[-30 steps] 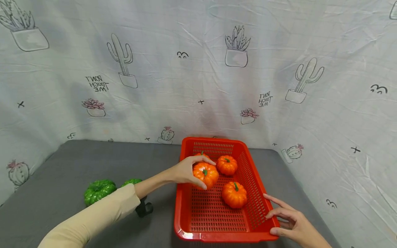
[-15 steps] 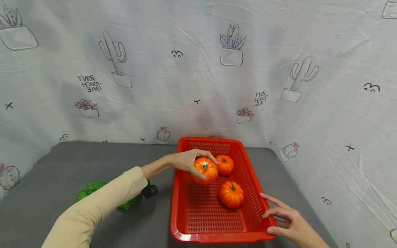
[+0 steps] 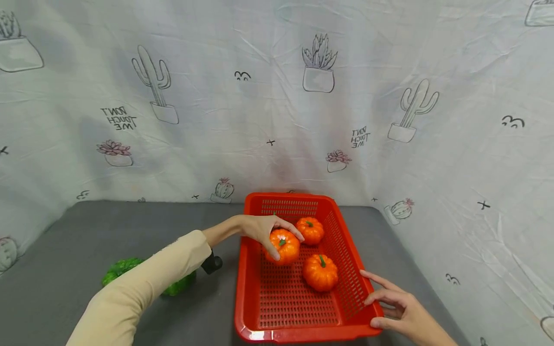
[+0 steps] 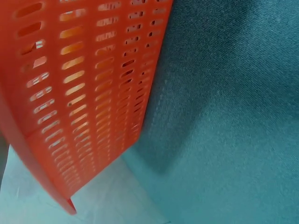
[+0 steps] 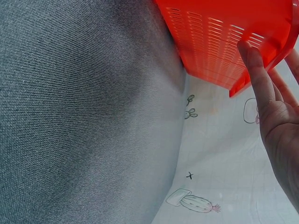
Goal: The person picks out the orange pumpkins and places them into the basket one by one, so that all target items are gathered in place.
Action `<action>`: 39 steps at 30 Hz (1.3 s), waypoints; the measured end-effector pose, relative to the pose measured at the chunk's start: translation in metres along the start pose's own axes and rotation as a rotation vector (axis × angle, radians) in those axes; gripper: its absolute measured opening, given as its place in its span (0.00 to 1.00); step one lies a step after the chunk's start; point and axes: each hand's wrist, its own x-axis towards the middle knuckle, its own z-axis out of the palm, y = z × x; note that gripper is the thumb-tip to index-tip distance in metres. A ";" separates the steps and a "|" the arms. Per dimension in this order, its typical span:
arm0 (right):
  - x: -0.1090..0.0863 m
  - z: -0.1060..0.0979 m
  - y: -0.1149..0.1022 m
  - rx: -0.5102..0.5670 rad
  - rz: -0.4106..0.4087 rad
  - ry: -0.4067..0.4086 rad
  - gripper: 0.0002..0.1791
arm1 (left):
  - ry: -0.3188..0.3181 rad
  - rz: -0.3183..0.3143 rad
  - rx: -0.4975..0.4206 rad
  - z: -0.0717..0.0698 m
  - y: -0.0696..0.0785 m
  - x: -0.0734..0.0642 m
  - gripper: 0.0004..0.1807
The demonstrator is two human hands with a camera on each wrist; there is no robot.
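In the head view, my left hand [image 3: 259,229] holds an orange pumpkin [image 3: 286,250] between thumb and fingers, inside the left part of a red slotted basket [image 3: 298,334]. Two more orange pumpkins lie in there: one behind [image 3: 310,230] and one nearer the front [image 3: 321,273]. Only the stem of another shows past the left hand. At the basket's right front corner my right hand [image 3: 402,307] grips the rim. The right wrist view has some fingers [image 5: 259,77] against the outer wall below it. The left hand is out of sight in the left wrist view.
Green pumpkins [image 3: 123,268] lie on the grey table [image 3: 173,218] at left, partly covered by the cream sleeve [image 3: 147,283]. A black wrist camera [image 3: 212,263] sits under the left wrist. A white curtain [image 3: 268,96] with cactus drawings closes off the back and sides.
The left hand rose slightly with the pumpkin, then came lower again, and the left sleeve now covers more of the green pumpkins. The head view has shifted a little. The right hand stays at the rim.
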 end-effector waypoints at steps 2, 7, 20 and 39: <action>0.000 0.001 0.002 0.007 -0.022 -0.006 0.16 | -0.029 -0.017 -0.011 0.001 -0.002 0.002 0.34; 0.000 0.002 0.004 -0.003 -0.036 -0.002 0.16 | -0.081 -0.069 0.013 0.003 -0.003 0.005 0.34; -0.001 0.004 0.004 0.004 -0.039 0.000 0.16 | -0.243 -0.157 -0.001 0.004 -0.013 0.019 0.32; -0.001 0.002 0.004 0.001 0.005 0.016 0.15 | -0.317 -0.254 0.160 0.006 -0.020 0.033 0.33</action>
